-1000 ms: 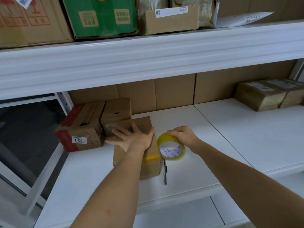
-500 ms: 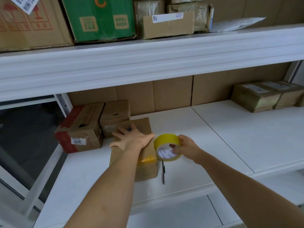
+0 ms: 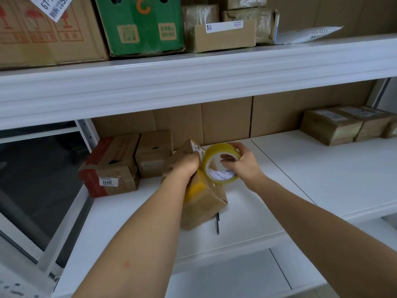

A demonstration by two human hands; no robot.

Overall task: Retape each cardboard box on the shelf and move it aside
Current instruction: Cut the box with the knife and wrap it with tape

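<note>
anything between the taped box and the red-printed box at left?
Head view: only bare white shelf between the taped box and the red-printed box.

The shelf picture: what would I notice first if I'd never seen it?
Probably the yellow tape roll in the middle, gripped by the right hand. Beside it the left hand holds a tilted cardboard box. Up on the top shelf sits a bright green box.

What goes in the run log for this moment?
left hand: grips tilted box | right hand: holds tape roll | shelf
</note>
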